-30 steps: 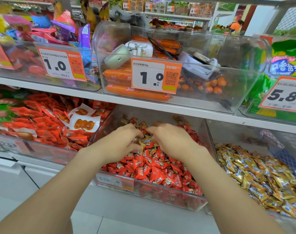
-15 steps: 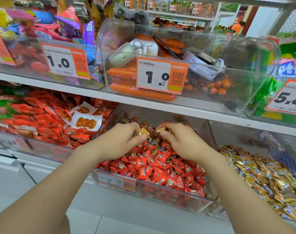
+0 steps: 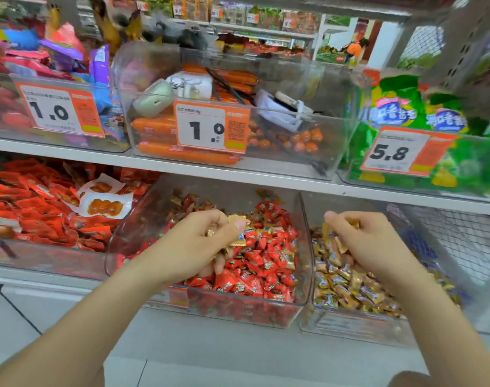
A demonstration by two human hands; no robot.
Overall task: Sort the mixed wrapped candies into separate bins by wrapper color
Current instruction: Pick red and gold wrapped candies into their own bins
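Both the left hand (image 3: 204, 247), above the red bin (image 3: 224, 191), and the right hand (image 3: 372, 244) pinch gold candies (image 3: 236, 220); a slack left grip would drop gold among red.

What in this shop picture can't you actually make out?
- Head view: how many gold candies the left hand holds; its curled fingers cover them.
- Head view: what fills the right hand; only gold edges show.
- Small print on the middle price tag: blurred.
- Front label of the red candy bin: the left forearm hides most.
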